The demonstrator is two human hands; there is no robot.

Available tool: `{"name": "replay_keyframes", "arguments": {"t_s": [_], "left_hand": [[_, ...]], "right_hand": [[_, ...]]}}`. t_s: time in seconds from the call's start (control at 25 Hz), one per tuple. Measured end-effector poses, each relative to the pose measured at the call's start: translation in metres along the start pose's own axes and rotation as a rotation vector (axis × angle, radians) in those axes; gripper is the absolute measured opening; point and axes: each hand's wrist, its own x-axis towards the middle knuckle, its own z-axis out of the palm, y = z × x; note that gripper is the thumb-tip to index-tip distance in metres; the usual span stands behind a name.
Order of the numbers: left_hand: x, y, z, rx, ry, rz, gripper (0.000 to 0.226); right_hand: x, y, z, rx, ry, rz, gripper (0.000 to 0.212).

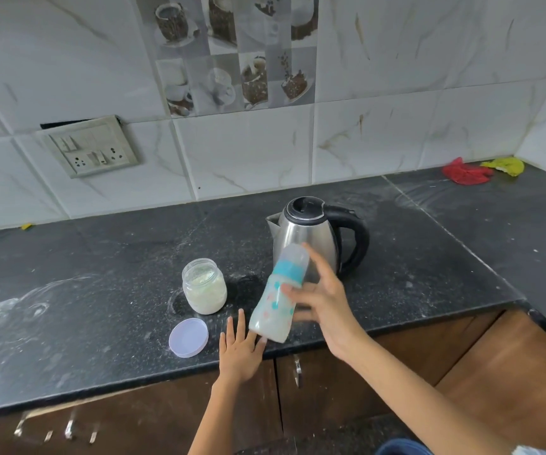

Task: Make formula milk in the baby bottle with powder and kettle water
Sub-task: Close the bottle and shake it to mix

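My right hand (322,303) grips the baby bottle (273,307), a clear bottle with a teal collar and a cap on, tilted and blurred just above the black counter; milky white liquid fills it. Just below the bottle's base, my left hand (240,351) lies flat and open at the counter's front edge. Left of the bottle stands an open glass jar of pale powder (204,287), with its lilac lid (188,337) lying in front of it. The steel kettle (307,236) with a black handle and shut lid stands right behind the bottle.
White powder is smeared over the black counter (101,290), mostly at the left. A socket panel (91,149) sits on the tiled wall. Red and yellow cloths (481,170) lie in the far right corner. Brown cabinet doors (330,389) run under the counter.
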Motion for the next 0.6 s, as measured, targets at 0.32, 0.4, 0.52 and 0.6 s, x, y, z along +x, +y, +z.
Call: {"name": "replay_keyframes", "arguments": {"t_s": [0.32, 0.4, 0.52, 0.6], "left_hand": [[0.000, -0.002, 0.004, -0.009, 0.025, -0.005, 0.058], [0.001, -0.001, 0.004, 0.001, 0.027, 0.003, 0.058], [0.001, -0.001, 0.004, -0.008, 0.021, -0.002, 0.058], [0.000, -0.002, 0.005, -0.015, 0.027, -0.005, 0.057]], "right_hand": [[0.003, -0.002, 0.000, 0.017, 0.049, -0.023, 0.078], [0.016, -0.014, -0.012, 0.205, 0.202, -0.088, 0.073], [0.008, -0.009, -0.004, 0.074, 0.105, -0.039, 0.075], [-0.004, 0.000, 0.007, -0.001, 0.019, 0.000, 0.074]]}}
